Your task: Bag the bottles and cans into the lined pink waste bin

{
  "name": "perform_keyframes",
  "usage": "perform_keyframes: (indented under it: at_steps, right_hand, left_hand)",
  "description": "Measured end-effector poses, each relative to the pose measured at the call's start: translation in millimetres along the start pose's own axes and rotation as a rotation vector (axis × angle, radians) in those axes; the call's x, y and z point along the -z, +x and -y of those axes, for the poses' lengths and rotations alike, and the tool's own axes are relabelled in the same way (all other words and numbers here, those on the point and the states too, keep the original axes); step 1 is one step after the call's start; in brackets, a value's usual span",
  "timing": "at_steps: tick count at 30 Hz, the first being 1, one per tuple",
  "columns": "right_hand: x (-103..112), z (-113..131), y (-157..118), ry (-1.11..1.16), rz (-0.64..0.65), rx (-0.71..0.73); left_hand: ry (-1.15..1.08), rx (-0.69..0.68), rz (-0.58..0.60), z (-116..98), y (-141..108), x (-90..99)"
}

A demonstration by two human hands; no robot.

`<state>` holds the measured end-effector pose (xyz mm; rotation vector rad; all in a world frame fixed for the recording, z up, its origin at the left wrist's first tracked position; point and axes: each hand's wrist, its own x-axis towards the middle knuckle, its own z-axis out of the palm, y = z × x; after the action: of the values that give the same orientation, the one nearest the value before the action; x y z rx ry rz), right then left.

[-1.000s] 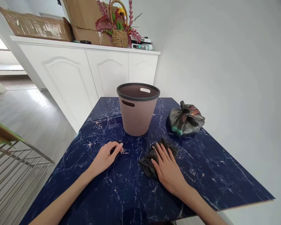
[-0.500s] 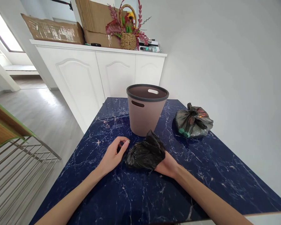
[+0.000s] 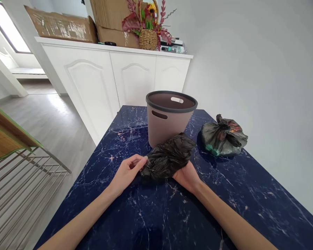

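Note:
A crumpled black garbage bag [image 3: 169,158] is held between my hands above the table. My left hand [image 3: 129,172] pinches its left edge between thumb and fingers. From below right, my right hand [image 3: 186,176] holds the bag up, its fingers hidden by the plastic. Just behind the bag stands an upright mauve trash can [image 3: 160,130] with a dark rim and cut-out handles; the bag covers part of its base.
On the right of the dark blue marbled table [image 3: 114,222] sits a knotted, filled black bag [image 3: 224,137]. A white cabinet [image 3: 88,80] behind bears cardboard boxes [image 3: 65,29] and a flower basket [image 3: 148,39]. A metal rack [image 3: 41,180] stands left.
My left hand has closed on the bag's left edge; before, it was beside it. The bag is spread wider and raised somewhat. The whole view has shifted slightly.

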<state>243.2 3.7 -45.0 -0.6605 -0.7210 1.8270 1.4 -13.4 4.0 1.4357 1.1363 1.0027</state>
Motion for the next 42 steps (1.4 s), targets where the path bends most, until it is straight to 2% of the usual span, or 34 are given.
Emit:
perform_keyframes:
  at_steps: [6, 11, 14, 17, 21, 24, 27, 31, 35, 39, 42]
  right_hand:
    - [-4.5, 12.6, -0.8, 0.029, -0.097, 0.124]
    - [-4.3, 24.1, -5.5, -0.127, -0.275, 0.272]
    - [-4.7, 27.1, -7.8, -0.209, -0.265, 0.350]
    - [-4.3, 25.5, -9.9, -0.370, -0.211, 0.339]
    - [-4.5, 23.1, -14.3, -0.644, -0.155, 0.256]
    - [-5.2, 26.7, -23.8, -0.651, -0.179, 0.252]
    - [-2.5, 38.8, -42.4, -0.629, -0.244, 0.252]
    - [7.8, 70.4, -76.6, -0.683, -0.259, 0.223]
    - [18.9, 110.2, -110.7, -0.931, -0.251, 0.204]
    - [22.7, 141.4, -139.0, -1.143, -0.305, 0.302]
    - [26.1, 155.5, -153.4, -1.164, -0.390, 0.395]
  left_hand:
    - [-0.132, 0.066, -0.119, 2.8, 2.1, 2.9]
    - [-0.236, 0.052, -0.166, 5.8, 4.8, 6.4]
    - [-0.201, 0.023, -0.210, 7.6, 6.4, 7.2]
    - [-0.138, -0.025, -0.321, 10.3, 8.4, 8.4]
    - [-0.119, -0.057, -0.486, 17.8, 13.1, 17.3]
    - [-0.153, -0.067, -0.606, 25.6, 19.4, 29.0]
    - [-0.212, -0.090, -0.669, 31.1, 25.8, 38.5]
    - [-0.275, -0.078, -0.633, 30.8, 28.5, 40.0]
    - [-0.275, -0.055, -0.535, 22.5, 22.9, 30.9]
    - [-0.247, -0.045, -0.428, 9.5, 14.0, 18.9]
    - [-0.226, -0.032, -0.338, -3.7, 5.9, 11.7]
